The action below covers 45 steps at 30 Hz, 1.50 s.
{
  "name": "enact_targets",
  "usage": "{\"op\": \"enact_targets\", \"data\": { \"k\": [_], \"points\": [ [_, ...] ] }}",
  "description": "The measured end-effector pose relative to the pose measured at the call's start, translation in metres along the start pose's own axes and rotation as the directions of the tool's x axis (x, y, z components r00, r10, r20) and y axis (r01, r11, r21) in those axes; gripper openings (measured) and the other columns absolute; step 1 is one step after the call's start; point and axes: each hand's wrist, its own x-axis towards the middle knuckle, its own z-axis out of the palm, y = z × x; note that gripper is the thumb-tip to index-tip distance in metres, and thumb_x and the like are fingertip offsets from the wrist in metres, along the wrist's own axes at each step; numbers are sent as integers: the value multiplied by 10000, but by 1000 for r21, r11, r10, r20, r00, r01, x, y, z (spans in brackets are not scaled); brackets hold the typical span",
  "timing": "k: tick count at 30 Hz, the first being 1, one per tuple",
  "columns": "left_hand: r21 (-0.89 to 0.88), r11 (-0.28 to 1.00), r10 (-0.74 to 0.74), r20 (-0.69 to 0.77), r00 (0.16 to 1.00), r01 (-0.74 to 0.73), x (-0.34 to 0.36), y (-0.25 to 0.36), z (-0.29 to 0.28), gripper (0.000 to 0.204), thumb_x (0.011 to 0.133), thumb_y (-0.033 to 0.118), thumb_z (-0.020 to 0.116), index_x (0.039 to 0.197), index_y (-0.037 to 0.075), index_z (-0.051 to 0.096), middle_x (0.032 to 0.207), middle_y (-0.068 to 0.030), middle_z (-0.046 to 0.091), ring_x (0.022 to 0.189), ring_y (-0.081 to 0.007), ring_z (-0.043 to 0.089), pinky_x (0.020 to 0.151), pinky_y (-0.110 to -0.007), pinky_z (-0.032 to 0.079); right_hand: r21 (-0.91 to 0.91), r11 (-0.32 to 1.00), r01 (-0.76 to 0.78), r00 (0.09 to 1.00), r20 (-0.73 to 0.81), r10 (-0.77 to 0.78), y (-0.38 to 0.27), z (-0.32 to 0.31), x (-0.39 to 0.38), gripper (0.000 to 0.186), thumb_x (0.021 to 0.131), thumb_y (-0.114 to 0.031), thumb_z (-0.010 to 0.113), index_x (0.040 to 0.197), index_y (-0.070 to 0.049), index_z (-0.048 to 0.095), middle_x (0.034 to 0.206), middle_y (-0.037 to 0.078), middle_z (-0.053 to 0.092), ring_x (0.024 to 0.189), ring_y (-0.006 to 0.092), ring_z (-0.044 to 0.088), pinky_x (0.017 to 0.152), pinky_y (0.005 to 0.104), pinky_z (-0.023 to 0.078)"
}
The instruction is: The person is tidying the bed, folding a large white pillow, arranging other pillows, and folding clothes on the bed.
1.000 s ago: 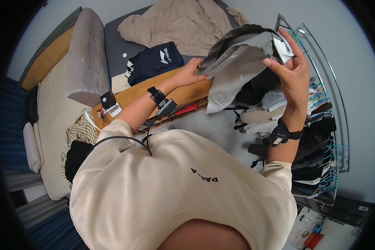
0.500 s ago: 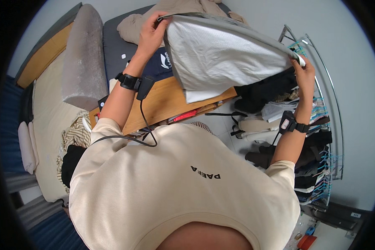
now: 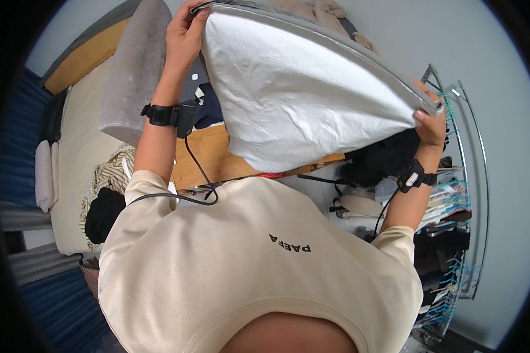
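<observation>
Stretched between both hands is a white textured cloth (image 3: 300, 94) with a grey outer side showing along its top edge. My left hand (image 3: 185, 38) pinches its upper left corner, where a dark bit of edge sticks out past the fingers. The upper right corner is gripped by my right hand (image 3: 431, 120), thumb on the white face and fingers behind. The cloth hangs in a slack sheet, its lower end over a wooden surface (image 3: 206, 153). Partly behind it, near my left wrist, lies a navy item (image 3: 209, 112).
At the right stands a metal clothes rack (image 3: 482, 165) with garments on hangers, close to my right forearm. A long grey plush bolster (image 3: 135, 65) lies left of my left arm. Beyond it is a cream-covered bed (image 3: 82, 117) with a black garment (image 3: 106, 212) near me.
Both hands have moved apart, the left one up and leftward, the right one slightly right and down. The cloth is spread wider and hangs lower. My view has shifted slightly.
</observation>
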Motion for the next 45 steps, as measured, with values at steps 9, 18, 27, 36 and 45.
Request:
{"op": "enact_targets", "data": {
  "k": [9, 18, 27, 36, 45],
  "points": [
    [82, 997, -17, 170, 985, 3, 14, 12, 23, 145, 925, -25, 517, 1032, 39, 591, 908, 42, 578, 864, -40, 518, 766, -195, 423, -107, 994, -1, 974, 225, 25, 21, -52, 34, 348, 666, -27, 715, 938, -51, 500, 722, 3, 451, 786, 141, 469, 763, 273, 372],
    [334, 942, -126, 265, 956, 31, 7, -11, 30, 198, 990, 151, 507, 1122, 25, 582, 964, 36, 570, 909, -59, 501, 800, -193, 391, -515, 838, -182, 912, 231, 340, 57, -95, 65, 371, 736, -95, 750, 1076, -4, 633, 699, -23, 445, 675, 88, 427, 653, 221, 362],
    [420, 907, -78, 103, 992, 28, 34, -35, 59, 116, 955, 62, 478, 1024, 21, 560, 883, -4, 561, 884, -89, 515, 799, -238, 429, -725, 663, 187, 949, -40, -312, 98, -87, 120, 186, 840, -141, 642, 880, 31, 585, 877, 99, 592, 754, 172, 530, 686, 306, 422],
    [400, 911, -183, 170, 968, 102, -13, -23, 3, 195, 953, 123, 542, 1110, 24, 604, 908, 12, 607, 879, -77, 532, 784, -232, 439, -490, 871, -38, 981, 147, 126, 95, -103, 87, 263, 819, -110, 666, 751, -51, 419, 728, -37, 351, 710, 82, 349, 622, 241, 313],
    [435, 575, -801, 473, 367, 693, -165, -8, -42, 137, 950, 142, 558, 1022, 35, 603, 841, 40, 573, 799, -56, 517, 734, -227, 433, -531, 799, -282, 502, 628, 594, 155, -53, 24, 386, 821, -114, 709, 742, -51, 337, 708, -6, 262, 686, 116, 287, 616, 271, 297]
  ]
}}
